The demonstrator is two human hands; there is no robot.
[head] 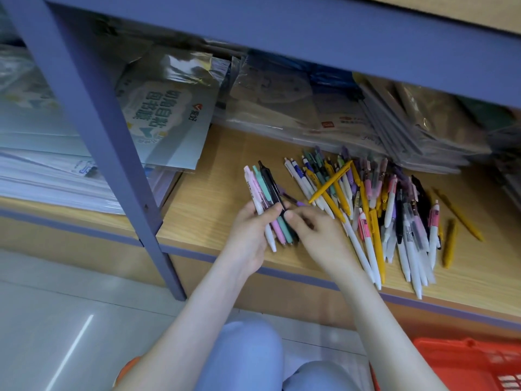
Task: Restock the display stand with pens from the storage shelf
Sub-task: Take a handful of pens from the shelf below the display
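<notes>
Your left grip (248, 235) was clamped round a bundle of pens (266, 187). Your right grip (321, 238), fingers curled, touched that bundle; whether it pinched one, I cannot tell. Right of it, loose pens (380, 210) lay heaped on the shelf (214, 198).

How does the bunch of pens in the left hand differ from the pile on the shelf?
The bunch has few pens; the pile has many. The left hand grips the bunch, pens side by side; the pile lies loose on the shelf, some crossing. The bunch shows no yellow pen; the pile has several. Both include white and pink pens.
</notes>
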